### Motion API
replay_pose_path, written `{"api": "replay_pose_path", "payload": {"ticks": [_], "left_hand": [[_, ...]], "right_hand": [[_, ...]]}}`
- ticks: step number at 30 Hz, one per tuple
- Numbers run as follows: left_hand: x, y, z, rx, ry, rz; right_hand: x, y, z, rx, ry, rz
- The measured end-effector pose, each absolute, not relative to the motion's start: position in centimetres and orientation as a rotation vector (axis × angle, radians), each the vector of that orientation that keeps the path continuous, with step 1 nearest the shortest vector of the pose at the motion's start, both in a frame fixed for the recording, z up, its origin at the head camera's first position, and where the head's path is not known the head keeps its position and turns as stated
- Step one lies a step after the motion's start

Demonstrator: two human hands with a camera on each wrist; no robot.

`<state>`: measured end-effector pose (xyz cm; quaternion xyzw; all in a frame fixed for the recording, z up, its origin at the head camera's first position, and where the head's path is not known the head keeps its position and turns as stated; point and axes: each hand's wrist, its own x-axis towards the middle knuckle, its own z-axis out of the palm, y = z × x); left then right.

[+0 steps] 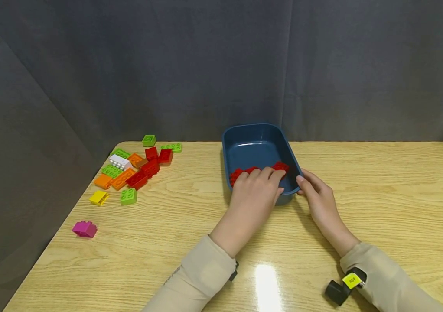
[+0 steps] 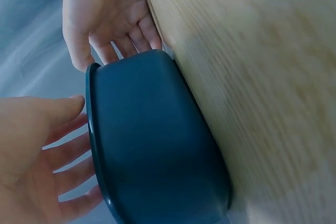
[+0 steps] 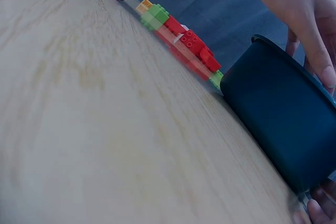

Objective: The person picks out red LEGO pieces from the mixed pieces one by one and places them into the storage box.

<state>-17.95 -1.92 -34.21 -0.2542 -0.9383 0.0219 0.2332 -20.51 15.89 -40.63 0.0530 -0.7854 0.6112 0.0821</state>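
A deep blue plastic bin point(image 1: 258, 152) stands near the table's back edge. My left hand point(image 1: 255, 187) reaches over its near rim, fingers lowered inside among red toy bricks point(image 1: 281, 166). In the left wrist view the left hand's fingers point(image 2: 71, 177) are spread apart, with their tips hidden behind the rim; no brick shows between them. At the bin's near right corner my right hand point(image 1: 320, 200) holds on, its thumb at the rim and its other fingers against the outer wall. The left thumb point(image 3: 323, 64) also shows at the rim in the right wrist view.
Loose toy bricks in red point(image 1: 150, 168), orange point(image 1: 123, 178), green point(image 1: 128, 196) and white point(image 1: 120, 162) lie at the table's back left. A yellow brick point(image 1: 99, 197) and a magenta brick point(image 1: 85, 229) sit nearer the left edge. Dark cloth point(image 1: 190, 73) hangs behind the table.
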Motion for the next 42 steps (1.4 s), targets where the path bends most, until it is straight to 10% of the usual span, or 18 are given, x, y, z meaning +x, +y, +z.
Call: {"api": "replay_pose_path", "payload": {"ticks": [42], "left_hand": [[-21.5,-10.8,-31.2,-0.527,-2.832,-0.369]], "right_hand": [[-20.4,15.9,-40.5,0.126,-2.369,1.824]]}}
